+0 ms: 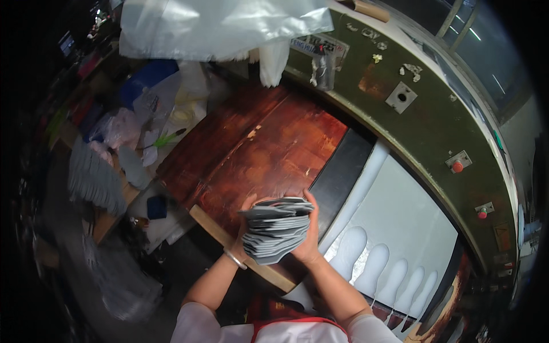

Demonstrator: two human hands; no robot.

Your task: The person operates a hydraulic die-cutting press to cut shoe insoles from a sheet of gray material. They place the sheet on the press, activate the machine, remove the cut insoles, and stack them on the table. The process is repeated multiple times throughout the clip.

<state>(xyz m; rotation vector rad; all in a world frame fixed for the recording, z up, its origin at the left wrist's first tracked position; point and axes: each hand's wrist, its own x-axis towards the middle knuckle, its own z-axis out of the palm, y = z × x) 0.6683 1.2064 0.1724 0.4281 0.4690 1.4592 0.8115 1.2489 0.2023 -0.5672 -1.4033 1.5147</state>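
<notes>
A thick stack of grey insoles is squeezed between my two hands, just above the near edge of the reddish-brown board. My left hand presses the stack's left side, its fingers curled round toward the far end. From the other side, my right hand clasps the same stack, fingertips showing at its far corner. The insoles lie one against another with slightly uneven edges. To the right, on a pale flat surface, is a row of several light insole shapes.
A green machine panel with red buttons runs along the far right. Clear plastic sheeting hangs at the top. More grey insoles are piled at left, near plastic bags and a small dark blue block. A wooden strip edges the board.
</notes>
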